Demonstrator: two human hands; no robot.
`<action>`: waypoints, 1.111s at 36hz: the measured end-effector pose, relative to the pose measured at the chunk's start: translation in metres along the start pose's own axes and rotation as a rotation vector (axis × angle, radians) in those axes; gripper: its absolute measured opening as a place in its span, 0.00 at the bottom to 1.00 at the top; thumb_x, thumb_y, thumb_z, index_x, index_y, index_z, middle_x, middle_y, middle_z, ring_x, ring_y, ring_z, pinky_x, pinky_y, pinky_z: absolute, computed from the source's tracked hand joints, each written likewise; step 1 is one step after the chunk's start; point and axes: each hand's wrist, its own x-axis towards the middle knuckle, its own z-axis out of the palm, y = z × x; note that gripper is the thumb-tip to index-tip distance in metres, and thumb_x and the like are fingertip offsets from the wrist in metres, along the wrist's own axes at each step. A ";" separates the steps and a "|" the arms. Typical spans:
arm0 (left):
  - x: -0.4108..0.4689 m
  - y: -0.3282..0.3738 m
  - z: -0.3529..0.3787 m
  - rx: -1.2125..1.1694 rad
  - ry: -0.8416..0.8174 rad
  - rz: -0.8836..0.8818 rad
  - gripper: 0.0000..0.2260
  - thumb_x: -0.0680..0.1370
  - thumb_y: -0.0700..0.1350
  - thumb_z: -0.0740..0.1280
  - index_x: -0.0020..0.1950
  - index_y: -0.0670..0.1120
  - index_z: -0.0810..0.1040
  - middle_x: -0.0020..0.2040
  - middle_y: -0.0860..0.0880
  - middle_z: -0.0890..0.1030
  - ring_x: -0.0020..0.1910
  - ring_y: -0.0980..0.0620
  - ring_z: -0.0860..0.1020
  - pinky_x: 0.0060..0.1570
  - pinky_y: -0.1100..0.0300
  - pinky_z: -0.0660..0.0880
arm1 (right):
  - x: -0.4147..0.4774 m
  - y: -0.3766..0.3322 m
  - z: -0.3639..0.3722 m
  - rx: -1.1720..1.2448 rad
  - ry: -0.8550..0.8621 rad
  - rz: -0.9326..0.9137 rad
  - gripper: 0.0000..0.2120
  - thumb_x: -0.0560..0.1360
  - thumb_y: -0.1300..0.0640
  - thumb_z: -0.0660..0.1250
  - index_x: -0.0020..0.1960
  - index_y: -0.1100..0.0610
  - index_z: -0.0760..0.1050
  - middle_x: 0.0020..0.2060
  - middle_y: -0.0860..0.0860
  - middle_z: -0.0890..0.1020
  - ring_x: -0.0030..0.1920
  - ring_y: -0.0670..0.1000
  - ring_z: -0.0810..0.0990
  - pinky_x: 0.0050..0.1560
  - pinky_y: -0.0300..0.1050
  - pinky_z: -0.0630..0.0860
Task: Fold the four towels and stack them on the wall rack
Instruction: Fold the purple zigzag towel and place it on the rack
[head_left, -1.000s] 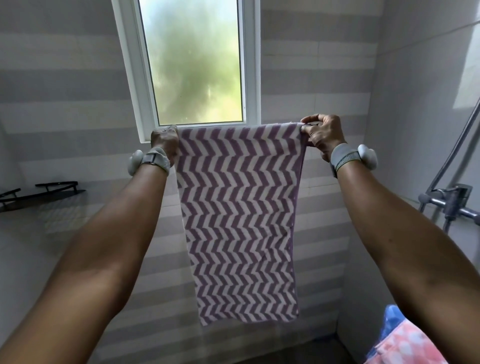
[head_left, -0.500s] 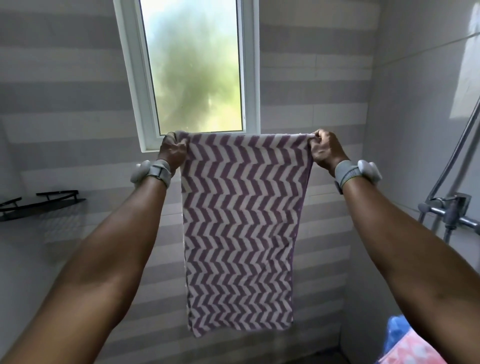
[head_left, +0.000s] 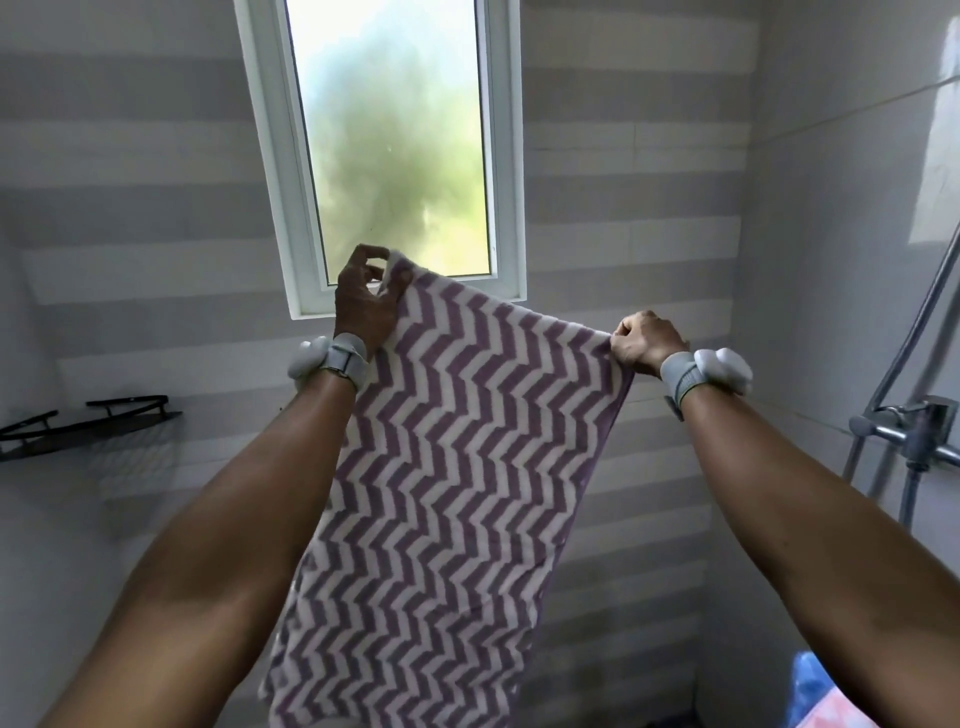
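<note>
A purple and white zigzag towel (head_left: 447, 478) hangs in the air in front of me, tilted, its top edge sloping down to the right. My left hand (head_left: 363, 301) pinches the upper left corner, raised in front of the window sill. My right hand (head_left: 644, 343) grips the upper right corner, lower than the left. The towel's bottom edge runs out of the frame. The black wall rack (head_left: 88, 423) is mounted on the left wall, with nothing visible on it. More towels, one blue (head_left: 810, 686) and one pink (head_left: 836, 714), show at the bottom right corner.
A frosted window (head_left: 395, 145) sits in the striped tiled wall straight ahead. A chrome shower mixer (head_left: 914, 431) with a hose and riser pipe is fixed to the right wall. Both wrists wear grey bands with white pods.
My left hand rose and my right hand dropped, so the towel's top edge went from level to slanted. The towel now hangs tilted and its lower end swung left.
</note>
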 end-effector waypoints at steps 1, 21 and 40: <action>-0.001 0.001 0.001 -0.013 -0.006 0.010 0.15 0.75 0.55 0.72 0.56 0.51 0.75 0.46 0.49 0.82 0.45 0.51 0.81 0.48 0.49 0.80 | -0.002 0.000 0.000 -0.036 -0.003 0.019 0.06 0.72 0.55 0.64 0.40 0.52 0.79 0.47 0.53 0.83 0.53 0.59 0.80 0.63 0.51 0.73; -0.005 0.037 0.012 -0.048 -0.171 0.060 0.10 0.74 0.46 0.75 0.53 0.49 0.80 0.43 0.56 0.79 0.42 0.63 0.76 0.44 0.73 0.72 | -0.032 -0.028 -0.004 -0.115 -0.592 -0.106 0.19 0.77 0.41 0.67 0.62 0.50 0.76 0.57 0.51 0.79 0.55 0.55 0.79 0.50 0.50 0.81; -0.029 0.050 0.034 -0.107 -0.312 0.027 0.17 0.69 0.48 0.79 0.52 0.46 0.77 0.41 0.48 0.82 0.41 0.58 0.80 0.45 0.62 0.76 | -0.031 -0.066 -0.024 -0.028 -0.528 -0.331 0.20 0.75 0.44 0.71 0.63 0.52 0.79 0.58 0.50 0.83 0.46 0.49 0.83 0.43 0.44 0.80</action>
